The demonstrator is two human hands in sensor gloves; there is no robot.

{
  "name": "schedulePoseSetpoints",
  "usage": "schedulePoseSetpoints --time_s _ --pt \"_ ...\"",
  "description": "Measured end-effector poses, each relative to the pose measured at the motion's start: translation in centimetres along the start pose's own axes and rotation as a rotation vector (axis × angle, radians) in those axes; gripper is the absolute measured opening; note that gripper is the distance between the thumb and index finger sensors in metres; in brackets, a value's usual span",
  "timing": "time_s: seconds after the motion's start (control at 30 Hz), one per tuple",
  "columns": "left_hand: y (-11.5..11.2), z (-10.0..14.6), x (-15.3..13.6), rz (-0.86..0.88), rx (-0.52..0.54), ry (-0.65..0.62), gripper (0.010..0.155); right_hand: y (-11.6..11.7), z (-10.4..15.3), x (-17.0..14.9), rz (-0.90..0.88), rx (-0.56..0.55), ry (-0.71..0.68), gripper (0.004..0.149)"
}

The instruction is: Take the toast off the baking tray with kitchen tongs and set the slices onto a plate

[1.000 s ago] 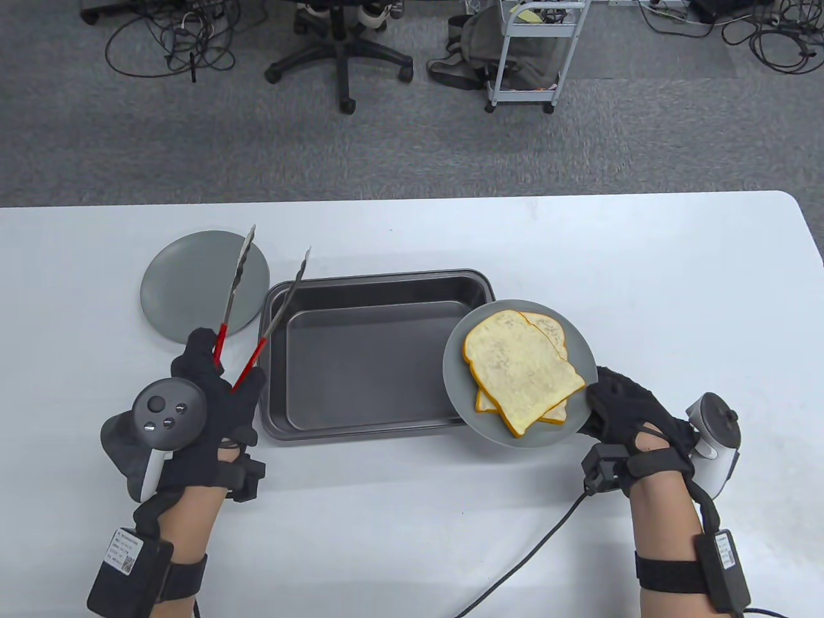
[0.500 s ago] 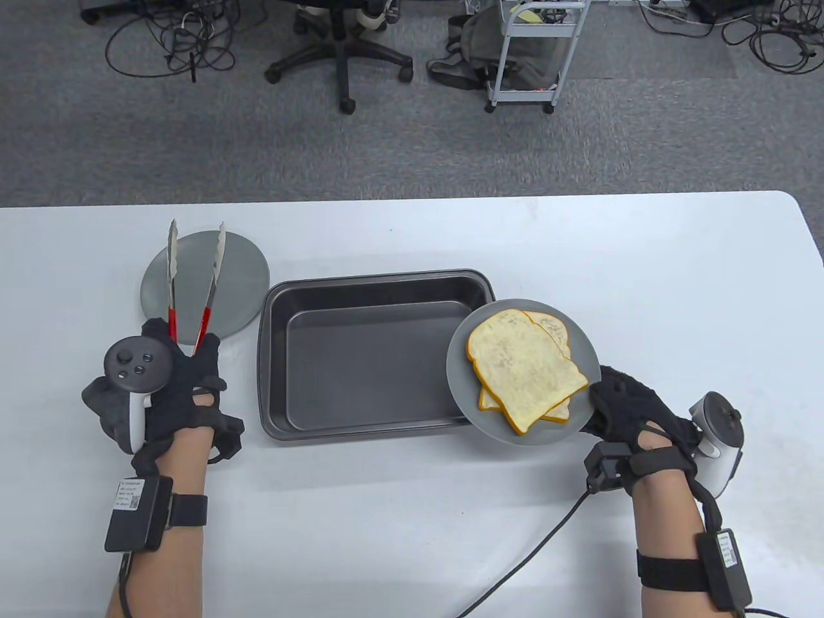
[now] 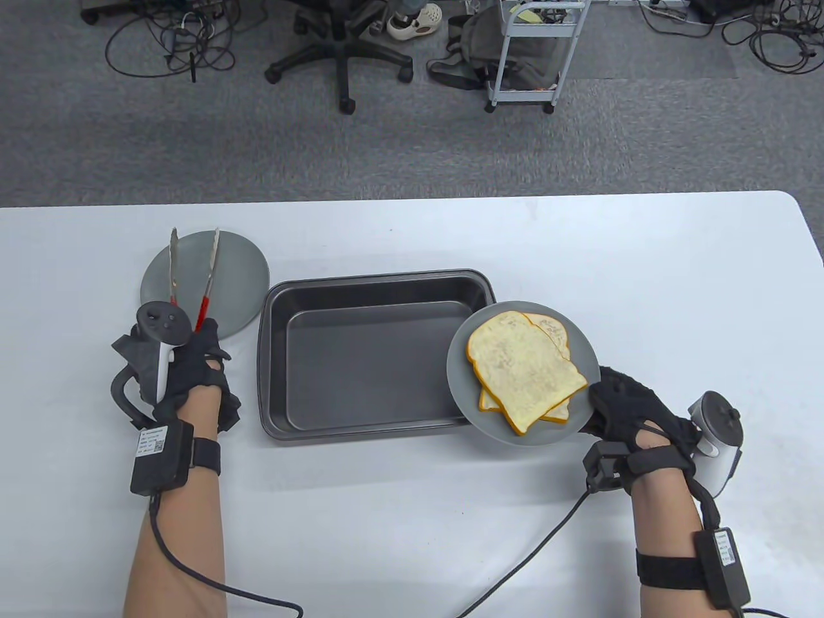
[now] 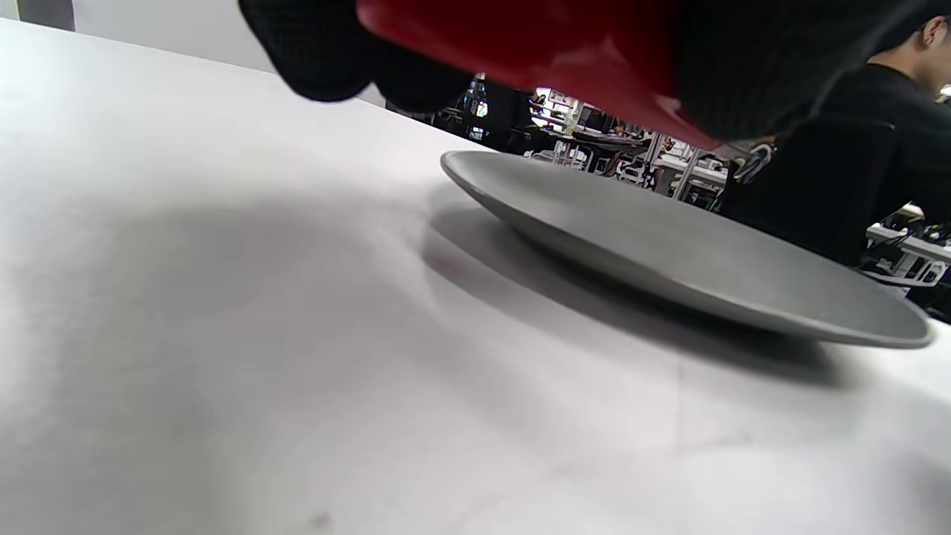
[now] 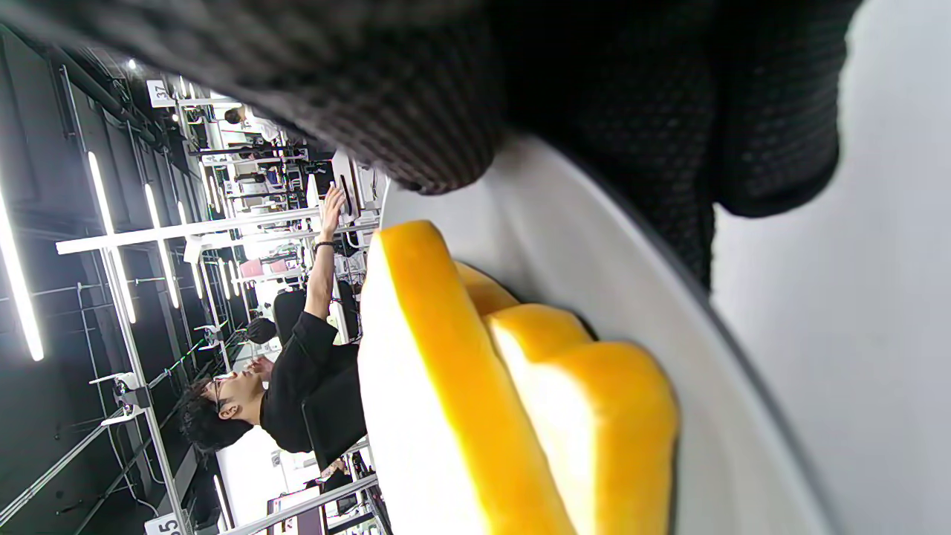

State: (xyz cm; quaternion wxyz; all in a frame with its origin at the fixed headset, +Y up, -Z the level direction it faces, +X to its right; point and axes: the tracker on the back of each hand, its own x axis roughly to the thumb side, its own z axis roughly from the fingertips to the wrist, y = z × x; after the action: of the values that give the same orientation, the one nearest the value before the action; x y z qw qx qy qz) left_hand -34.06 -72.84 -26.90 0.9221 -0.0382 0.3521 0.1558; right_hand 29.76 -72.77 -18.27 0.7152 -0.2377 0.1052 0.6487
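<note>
With 2 toast slices (image 3: 523, 370) stacked, 2 plates (image 3: 241, 283), 1 tray (image 3: 360, 360), 1 tongs (image 3: 206, 283).

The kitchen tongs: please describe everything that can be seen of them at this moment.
The kitchen tongs have two slim metal arms with red grips near the handle end. The left hand holds them by that red part. The arms are spread apart, gripping nothing, and point away from the person over the empty grey plate left of the baking tray. Whether the tips touch that plate cannot be told. In the left wrist view only a blurred red grip shows.
</note>
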Motion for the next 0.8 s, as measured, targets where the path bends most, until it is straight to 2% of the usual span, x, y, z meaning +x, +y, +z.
schedulePoseSetpoints --time_s 0.17,0.47,0.67,0.8 --pt "-0.8 -0.9 0.5 -0.074 -0.042 0.033 0.084 0.0 -0.1 0.0 0.0 -0.003 0.001 0.051" --pt "-1.4 -1.2 0.4 -0.071 -0.097 0.054 0.088 -0.1 -0.1 0.0 0.003 -0.01 0.001 0.051" --pt "-0.3 -0.6 0.1 -0.004 -0.12 0.0 0.095 -0.2 -0.1 0.1 0.005 -0.007 -0.002 0.051" --pt "1.3 0.9 0.2 0.022 -0.104 -0.099 0.091 -0.2 -0.2 0.0 0.006 -0.007 -0.001 0.051"
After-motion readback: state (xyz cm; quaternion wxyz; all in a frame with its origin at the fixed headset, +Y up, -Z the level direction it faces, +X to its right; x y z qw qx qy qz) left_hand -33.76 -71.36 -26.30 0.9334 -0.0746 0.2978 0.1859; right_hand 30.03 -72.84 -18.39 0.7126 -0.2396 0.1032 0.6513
